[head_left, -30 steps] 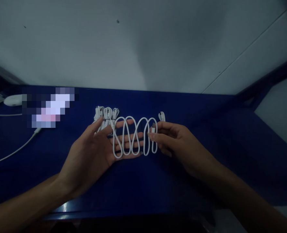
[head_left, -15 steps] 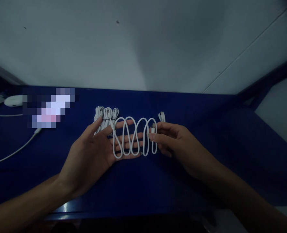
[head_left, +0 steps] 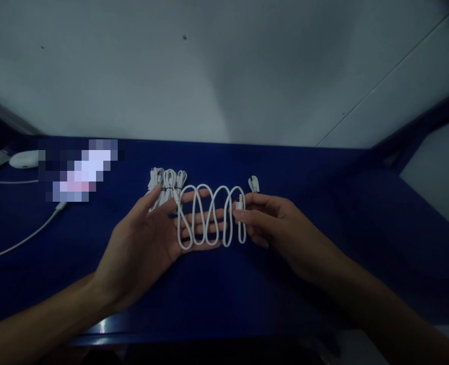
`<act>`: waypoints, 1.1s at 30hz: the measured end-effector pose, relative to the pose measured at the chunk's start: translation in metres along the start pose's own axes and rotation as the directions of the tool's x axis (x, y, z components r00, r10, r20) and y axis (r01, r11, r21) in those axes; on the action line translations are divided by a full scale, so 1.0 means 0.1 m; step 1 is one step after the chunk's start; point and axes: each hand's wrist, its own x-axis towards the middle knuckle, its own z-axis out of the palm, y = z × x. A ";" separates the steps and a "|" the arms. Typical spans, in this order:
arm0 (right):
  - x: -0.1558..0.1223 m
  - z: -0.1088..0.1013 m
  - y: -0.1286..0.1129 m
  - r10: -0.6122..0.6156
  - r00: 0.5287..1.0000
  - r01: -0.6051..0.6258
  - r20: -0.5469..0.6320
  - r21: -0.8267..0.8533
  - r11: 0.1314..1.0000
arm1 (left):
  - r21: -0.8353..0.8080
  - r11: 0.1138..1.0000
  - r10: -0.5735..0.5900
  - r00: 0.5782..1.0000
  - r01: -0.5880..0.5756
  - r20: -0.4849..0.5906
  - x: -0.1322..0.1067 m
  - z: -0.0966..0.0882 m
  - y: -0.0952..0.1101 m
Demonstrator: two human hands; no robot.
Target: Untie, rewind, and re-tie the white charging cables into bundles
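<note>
A white USB cable (head_left: 211, 244) is folded into several loose zigzag loops. It lies across the fingers of my left hand (head_left: 144, 243), which is palm up with its fingers stretched out beneath the loops. Between thumb and fingers, my right hand (head_left: 273, 215) pinches the cable's right end at its USB plug (head_left: 239, 203). Behind my left fingertips rest several tied bundles of white cable (head_left: 170, 178), partly hidden by that hand. One more cable bundle (head_left: 253, 183) shows just beyond my right hand, its lower part covered.
The blue tabletop (head_left: 217, 299) runs back to a pale wall (head_left: 152, 76). At the left lie a pixelated bright object (head_left: 87, 170), a white cord (head_left: 27, 241) leading to it, and a white rounded object (head_left: 22, 159). A dark blue frame bar (head_left: 418, 121) slants at the right.
The view has shifted very slightly. Both hands and the looped cable keep practically the same position.
</note>
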 end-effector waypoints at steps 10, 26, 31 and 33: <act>0.00 0.01 -0.02 0.026 1.000 -0.026 0.015 0.013 1.000 | -0.044 0.999 -0.003 0.998 0.006 0.062 -0.02 0.03 0.02; 0.02 0.03 -0.02 -0.007 0.995 -0.001 0.099 0.080 0.997 | -0.034 0.998 -0.054 0.984 0.061 0.171 -0.03 0.02 0.00; 0.01 0.03 -0.01 -0.019 0.990 0.005 0.137 0.097 0.995 | 0.004 0.998 -0.069 0.980 0.070 0.188 -0.03 0.04 -0.01; 0.01 0.05 -0.01 -0.017 0.989 0.001 0.149 0.102 0.995 | 0.044 0.996 -0.078 0.979 0.071 0.189 -0.04 0.06 -0.01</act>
